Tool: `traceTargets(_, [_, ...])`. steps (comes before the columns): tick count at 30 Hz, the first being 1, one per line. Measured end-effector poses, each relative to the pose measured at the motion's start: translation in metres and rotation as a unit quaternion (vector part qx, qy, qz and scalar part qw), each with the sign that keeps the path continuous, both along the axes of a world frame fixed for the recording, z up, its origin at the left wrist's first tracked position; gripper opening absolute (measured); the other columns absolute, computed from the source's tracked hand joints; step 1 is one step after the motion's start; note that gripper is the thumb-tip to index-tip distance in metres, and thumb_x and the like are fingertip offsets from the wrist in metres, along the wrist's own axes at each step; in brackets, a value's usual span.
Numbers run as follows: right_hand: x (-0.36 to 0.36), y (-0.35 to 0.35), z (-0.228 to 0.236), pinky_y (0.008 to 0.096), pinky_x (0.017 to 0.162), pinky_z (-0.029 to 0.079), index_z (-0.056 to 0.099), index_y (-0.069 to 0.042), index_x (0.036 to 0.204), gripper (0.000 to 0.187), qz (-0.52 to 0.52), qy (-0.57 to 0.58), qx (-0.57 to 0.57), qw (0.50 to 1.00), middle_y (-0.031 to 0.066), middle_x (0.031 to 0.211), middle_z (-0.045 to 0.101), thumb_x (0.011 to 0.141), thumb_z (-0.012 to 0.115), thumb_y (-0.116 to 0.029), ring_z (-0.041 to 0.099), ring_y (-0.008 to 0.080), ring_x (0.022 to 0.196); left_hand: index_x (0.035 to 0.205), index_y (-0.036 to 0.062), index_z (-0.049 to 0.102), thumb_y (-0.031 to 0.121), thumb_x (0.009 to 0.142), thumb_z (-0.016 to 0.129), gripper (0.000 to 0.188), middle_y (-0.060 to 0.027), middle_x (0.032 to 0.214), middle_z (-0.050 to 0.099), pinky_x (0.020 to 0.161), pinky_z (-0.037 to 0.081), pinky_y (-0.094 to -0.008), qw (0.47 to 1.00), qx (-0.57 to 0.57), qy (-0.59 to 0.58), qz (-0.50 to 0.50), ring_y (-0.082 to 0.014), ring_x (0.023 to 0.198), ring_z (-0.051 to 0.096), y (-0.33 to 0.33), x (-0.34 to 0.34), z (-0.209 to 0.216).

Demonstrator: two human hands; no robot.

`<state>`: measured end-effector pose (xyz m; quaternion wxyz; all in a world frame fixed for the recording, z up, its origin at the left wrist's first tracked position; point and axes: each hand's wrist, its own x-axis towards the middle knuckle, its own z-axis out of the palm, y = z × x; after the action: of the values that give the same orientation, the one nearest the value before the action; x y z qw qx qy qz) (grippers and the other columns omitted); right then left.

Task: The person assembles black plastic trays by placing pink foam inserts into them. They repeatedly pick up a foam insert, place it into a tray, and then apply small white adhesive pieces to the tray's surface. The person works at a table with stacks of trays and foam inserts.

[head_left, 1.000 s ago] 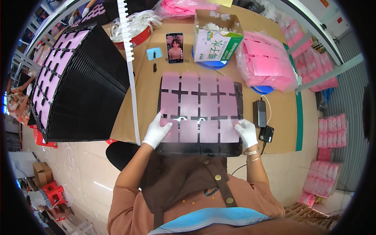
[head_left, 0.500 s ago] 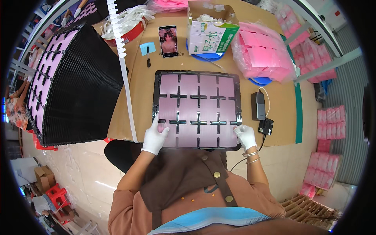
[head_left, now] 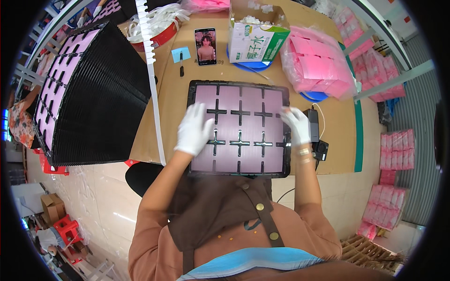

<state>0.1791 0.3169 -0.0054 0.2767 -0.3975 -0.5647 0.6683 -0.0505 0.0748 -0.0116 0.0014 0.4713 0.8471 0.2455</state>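
A black rectangular tray [head_left: 286, 164] lies flat on the cardboard-covered table in front of me. Pinkish-purple flat pieces [head_left: 229, 126] fill its compartments, with black cross-shaped ridges between them. My left hand [head_left: 194, 131], in a white glove, is over the tray's left side with fingers stretched out and thumb apart. At the right rim is my right hand [head_left: 298, 126], also gloved and slightly smeared; its fingers reach forward, a little bent, and seem to hold nothing. Whether either hand presses on the tray I cannot tell.
A tall leaning stack of filled black trays [head_left: 108, 107] stands left, behind a white notched upright [head_left: 155, 93]. Beyond my tray are a phone [head_left: 206, 47], a pen [head_left: 182, 70], a blue note [head_left: 181, 54], a carton [head_left: 255, 43] and bagged pink pieces [head_left: 318, 63]. A black adapter [head_left: 311, 112] sits right.
Both hands have left the tray's near corners and moved forward along its sides. The left fingers now lie farther in over the pieces. The tray sits almost where it was.
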Motion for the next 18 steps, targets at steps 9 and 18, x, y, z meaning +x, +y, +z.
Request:
traceTargets(9, [-0.061,0.064,-0.066,0.0394,0.074,0.06,0.055,0.007,0.101,0.018,-0.111,0.064,-0.144,0.981,0.0234,0.1,0.064,0.095,0.052,-0.01,0.069,0.0319,0.085,0.139,-0.0064,0.034,0.049,0.089,0.056,0.078,-0.0259,0.146,0.033,0.11,0.03,-0.0418,0.987,-0.158,0.024,0.006,-0.0368,0.137,0.031,0.06,-0.021,-0.031])
traceTargets(18, [-0.039,0.043,-0.041,0.031,0.066,0.057,0.058,0.002,0.097,0.023,-0.077,-0.022,-0.042,0.996,0.0154,0.086,0.067,0.094,0.058,-0.02,0.068,0.0213,0.073,0.138,-0.0042,0.036,0.048,0.085,0.06,0.078,-0.0235,0.146,0.035,0.111,0.028,-0.0456,0.989,-0.122,0.016,-0.078,-0.0366,0.134,0.034,0.025,-0.011,-0.014])
